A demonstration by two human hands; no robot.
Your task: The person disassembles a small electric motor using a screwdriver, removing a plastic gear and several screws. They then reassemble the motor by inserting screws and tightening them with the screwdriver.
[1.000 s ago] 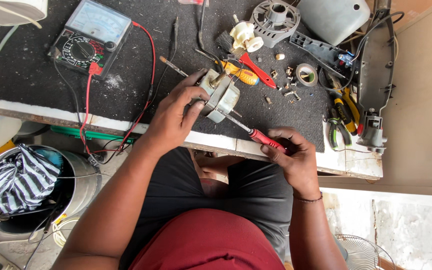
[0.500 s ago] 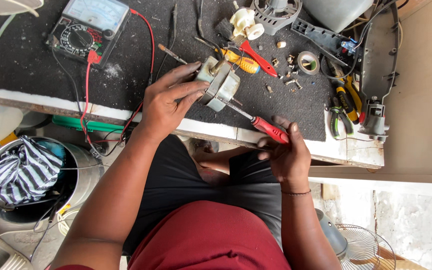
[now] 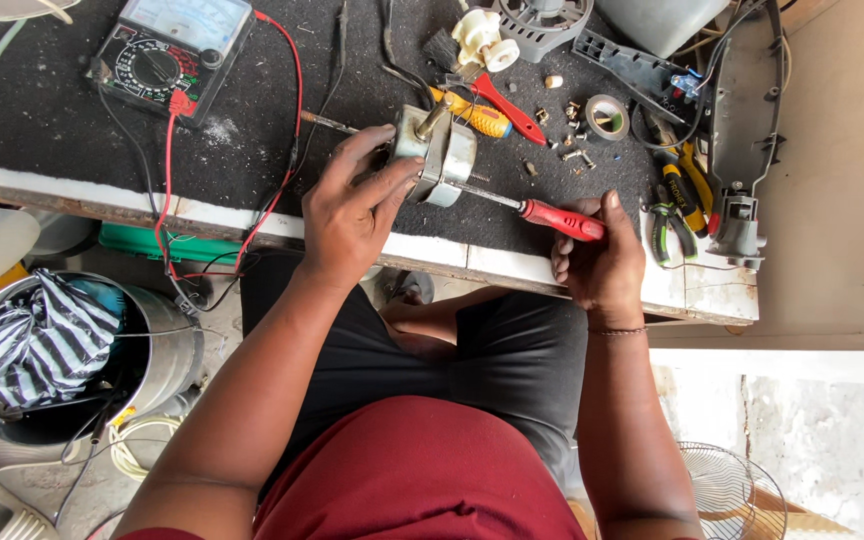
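Black-matted bench (image 3: 252, 150) is seen carrying a metal fan motor (image 3: 437, 155), steadied at its near edge by the left hand (image 3: 352, 205), grip closed on its side. Red-handled screwdriver (image 3: 537, 208) is clamped in the right hand (image 3: 602, 260), tip at the motor.

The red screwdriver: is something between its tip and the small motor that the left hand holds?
Nothing visible is. The right hand holds the red screwdriver, and its bare shaft runs straight to the motor, which the left hand steadies. The loose screws lie beyond the shaft, apart from it.
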